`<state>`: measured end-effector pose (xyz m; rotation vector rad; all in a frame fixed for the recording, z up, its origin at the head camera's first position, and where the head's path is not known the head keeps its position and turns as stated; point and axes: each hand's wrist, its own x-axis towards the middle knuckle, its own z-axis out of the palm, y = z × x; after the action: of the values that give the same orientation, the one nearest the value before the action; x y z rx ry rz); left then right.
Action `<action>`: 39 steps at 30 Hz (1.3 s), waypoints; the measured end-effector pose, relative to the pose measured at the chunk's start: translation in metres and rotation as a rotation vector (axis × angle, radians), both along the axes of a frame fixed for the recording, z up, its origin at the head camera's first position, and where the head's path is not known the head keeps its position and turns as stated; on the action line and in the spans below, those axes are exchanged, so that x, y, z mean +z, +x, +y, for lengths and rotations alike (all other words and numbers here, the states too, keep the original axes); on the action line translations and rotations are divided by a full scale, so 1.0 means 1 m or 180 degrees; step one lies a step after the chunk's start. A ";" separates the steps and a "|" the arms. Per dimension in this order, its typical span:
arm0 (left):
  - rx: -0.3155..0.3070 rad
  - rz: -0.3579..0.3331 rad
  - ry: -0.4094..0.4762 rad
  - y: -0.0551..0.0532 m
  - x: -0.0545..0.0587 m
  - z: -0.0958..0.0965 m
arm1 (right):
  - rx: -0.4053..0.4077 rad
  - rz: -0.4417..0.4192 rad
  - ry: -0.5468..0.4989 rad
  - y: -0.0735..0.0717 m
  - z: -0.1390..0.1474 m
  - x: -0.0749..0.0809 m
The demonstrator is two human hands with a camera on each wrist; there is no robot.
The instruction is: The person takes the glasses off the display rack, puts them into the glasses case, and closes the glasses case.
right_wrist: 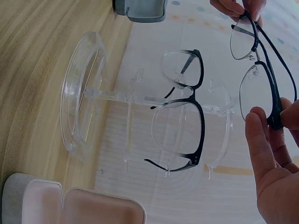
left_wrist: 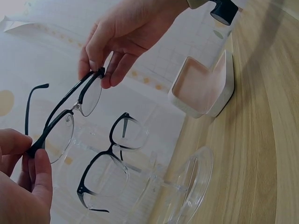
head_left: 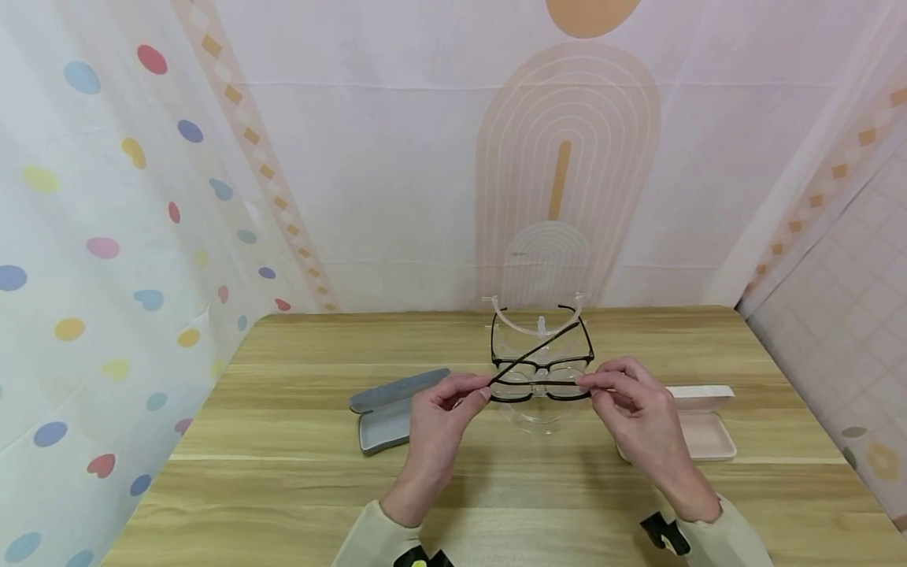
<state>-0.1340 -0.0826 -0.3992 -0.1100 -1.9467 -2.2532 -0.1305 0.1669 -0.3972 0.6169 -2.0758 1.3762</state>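
Observation:
A pair of black half-rim eyeglasses (head_left: 512, 400) is held level between both hands over the table. My left hand (head_left: 442, 417) pinches the left corner of the frame at the hinge, thumb against fingers. At the opposite corner, my right hand (head_left: 641, 409) pinches the frame with thumb and fingertips. One temple slants up from the left corner; the other lies folded across behind the lenses. Just beyond, a second pair of black-framed eyeglasses (left_wrist: 88, 168) rests on a clear display stand (left_wrist: 205, 172), its temples spread and pointing back.
On the left an open grey glasses case (head_left: 383, 433) lies partly behind the left hand. To the right, an open white case with pink lining (head_left: 712, 441) is partly covered by the right hand. The wooden table (head_left: 283, 488) ends at a patterned curtain (head_left: 397, 173).

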 end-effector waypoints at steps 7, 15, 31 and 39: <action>-0.0004 -0.0031 -0.0061 0.000 0.000 0.000 | -0.0010 -0.0001 -0.0007 0.000 0.000 -0.001; 0.0001 0.0013 -0.0150 -0.001 -0.001 0.000 | -0.0028 -0.0032 0.0017 0.000 0.000 0.001; -0.0017 -0.0011 -0.0372 0.000 -0.002 -0.001 | -0.0094 -0.0019 0.0068 0.000 0.000 -0.001; 0.0011 -0.0019 -0.0532 0.000 -0.003 -0.002 | -0.0192 -0.0095 0.0119 0.001 -0.001 -0.001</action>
<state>-0.1335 -0.0844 -0.4022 -0.1198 -2.1338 -2.0878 -0.1297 0.1662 -0.3986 0.5477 -2.1305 1.3230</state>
